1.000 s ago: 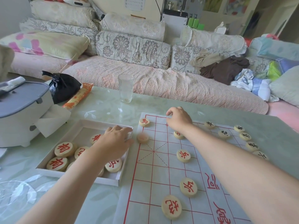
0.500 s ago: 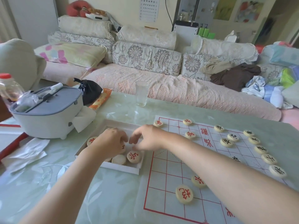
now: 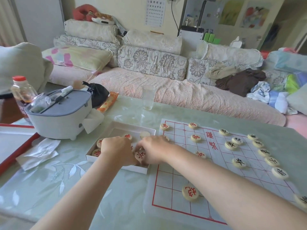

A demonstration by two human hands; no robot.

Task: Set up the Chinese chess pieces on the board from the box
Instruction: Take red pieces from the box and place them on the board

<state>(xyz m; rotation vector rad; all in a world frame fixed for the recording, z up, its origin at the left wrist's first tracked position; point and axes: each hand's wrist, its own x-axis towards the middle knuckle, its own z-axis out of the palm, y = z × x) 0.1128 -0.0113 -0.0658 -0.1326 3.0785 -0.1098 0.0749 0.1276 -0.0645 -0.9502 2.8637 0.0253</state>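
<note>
I see green table [image 3: 49,188]: chess board [image 3: 166,180], white box [image 3: 134,169], clear glass [image 3: 148,98], grey-lid tub [image 3: 59,117], black bag [image 3: 98,94], crumpled tissue [image 3: 39,153].

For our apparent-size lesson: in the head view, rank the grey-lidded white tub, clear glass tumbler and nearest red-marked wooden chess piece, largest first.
Grey-lidded white tub
Clear glass tumbler
Nearest red-marked wooden chess piece, despite its nearness

- Bright, soft daylight fills the room. Colours look pale and washed out, most of all on the far wall at the top of the frame.
- The glossy table [image 3: 49,188] carries a milky sheen across the middle of the frame.
- Faint, soft-edged shadows lie under both forearms on the table and the board [image 3: 167,193].
- The wide-angle lens bends straight lines at the left and right edges.
- The left hand [image 3: 116,150] and right hand [image 3: 152,150] are slightly smeared, and detail is soft throughout.
</note>
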